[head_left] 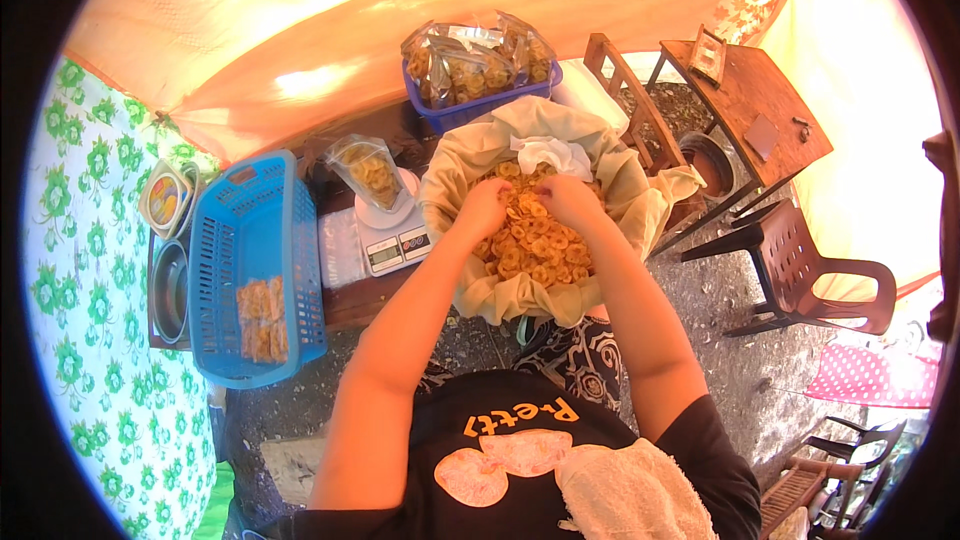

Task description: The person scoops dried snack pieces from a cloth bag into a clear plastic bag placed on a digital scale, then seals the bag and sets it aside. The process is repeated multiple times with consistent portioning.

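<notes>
Touching one chip heap (537, 248), left grip (487, 206), right grip (567, 200), both closures unclear, one scale (396, 251)

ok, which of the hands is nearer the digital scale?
Left. The left hand is at the chips, right of the digital scale; the right hand is also there but farther right.
</notes>
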The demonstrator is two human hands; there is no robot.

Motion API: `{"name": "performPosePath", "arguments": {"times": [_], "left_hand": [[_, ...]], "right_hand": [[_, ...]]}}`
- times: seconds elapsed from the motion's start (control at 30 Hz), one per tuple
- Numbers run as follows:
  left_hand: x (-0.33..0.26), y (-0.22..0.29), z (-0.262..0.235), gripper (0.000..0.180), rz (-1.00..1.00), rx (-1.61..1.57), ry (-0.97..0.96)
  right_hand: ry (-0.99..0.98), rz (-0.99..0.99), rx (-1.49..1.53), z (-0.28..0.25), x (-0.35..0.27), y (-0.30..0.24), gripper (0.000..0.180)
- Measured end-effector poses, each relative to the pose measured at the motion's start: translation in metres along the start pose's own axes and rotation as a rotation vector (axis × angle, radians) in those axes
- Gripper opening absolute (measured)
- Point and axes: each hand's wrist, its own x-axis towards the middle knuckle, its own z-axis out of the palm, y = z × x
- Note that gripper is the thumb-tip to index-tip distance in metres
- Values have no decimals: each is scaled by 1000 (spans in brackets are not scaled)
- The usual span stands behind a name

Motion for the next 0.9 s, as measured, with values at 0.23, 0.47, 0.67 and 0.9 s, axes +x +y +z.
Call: {"name": "performPosePath", "arguments": {"times": [0.23,0.47,0.67,0.9], "left_hand": [[22,4,8,42,-114,170,-131],[17,17,4,32,-178,-571,-163],[13,20,3,33,-104,-166,-46],[10,33,21,33,76,317,-156]], "right_hand": [[-121,57,32,1,6,15,22],[-179,174,944,-23,-11,29,27],[179,77,1137,-18,-2,29,30],[-16,58,-26,12,-2,38,25]]}}
